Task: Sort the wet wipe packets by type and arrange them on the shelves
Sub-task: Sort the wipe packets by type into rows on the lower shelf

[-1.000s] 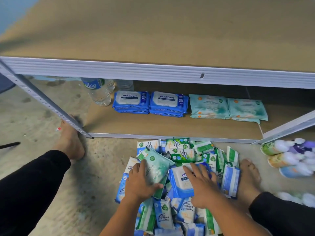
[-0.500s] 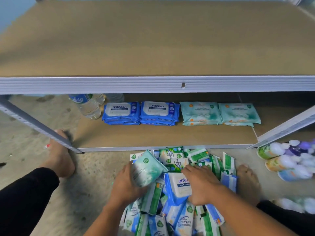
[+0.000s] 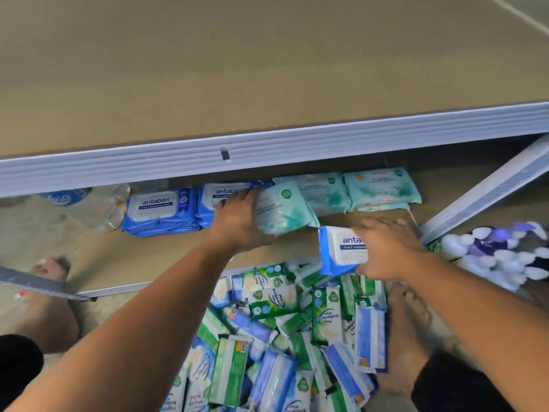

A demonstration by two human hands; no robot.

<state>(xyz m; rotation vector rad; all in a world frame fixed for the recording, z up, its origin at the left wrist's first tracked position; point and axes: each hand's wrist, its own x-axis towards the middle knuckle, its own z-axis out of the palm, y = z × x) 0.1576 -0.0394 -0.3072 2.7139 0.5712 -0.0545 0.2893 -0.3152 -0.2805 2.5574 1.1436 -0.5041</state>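
Shelving step: my left hand (image 3: pixel 237 223) gripping teal packet (image 3: pixel 283 214), right hand (image 3: pixel 390 252) gripping blue packet (image 3: pixel 337 251) over shelf (image 3: pixel 154 257) front edge. I'm guessing next: teal stack (image 3: pixel 383 188), blue stack (image 3: pixel 157 214).

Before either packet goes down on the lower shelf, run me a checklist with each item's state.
1. Grip of left hand on the mint-green soft packet: ok.
2. Grip of right hand on the blue white-lidded antabax packet: ok.
3. Mint-green packet beside the mint-green stacks on the brown lower shelf board: ok.
4. Blue packet at the blue antabax stacks: not ok, it is held front right, before the mint-green ones.
5. Free path to the blue stacks: not ok, the left arm lies across it.
6. Room behind the stacks: cannot tell, the white upper shelf rail hides it.
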